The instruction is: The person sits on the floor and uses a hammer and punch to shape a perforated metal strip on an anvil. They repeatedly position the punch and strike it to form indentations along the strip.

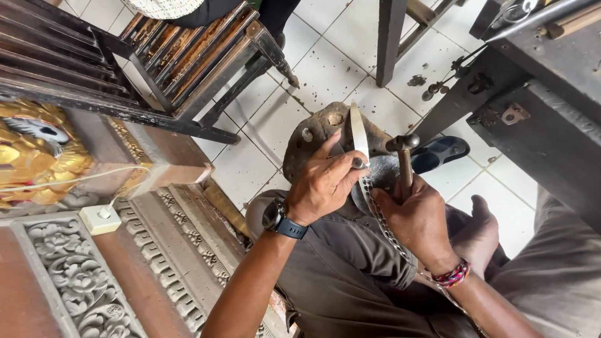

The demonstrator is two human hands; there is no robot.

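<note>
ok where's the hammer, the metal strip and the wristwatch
hammer [403, 143], head view, on its metal head above the right hand
metal strip [359, 133], head view, on the plain upper part of the strip
wristwatch [273, 216], head view, on the watch case at the left wrist

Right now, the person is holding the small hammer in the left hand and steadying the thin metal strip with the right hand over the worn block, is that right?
Not quite: the hands are swapped. In the head view, the right hand grips the small hammer, and the left hand, the one with the wristwatch, steadies the thin metal strip over the worn block.
</note>
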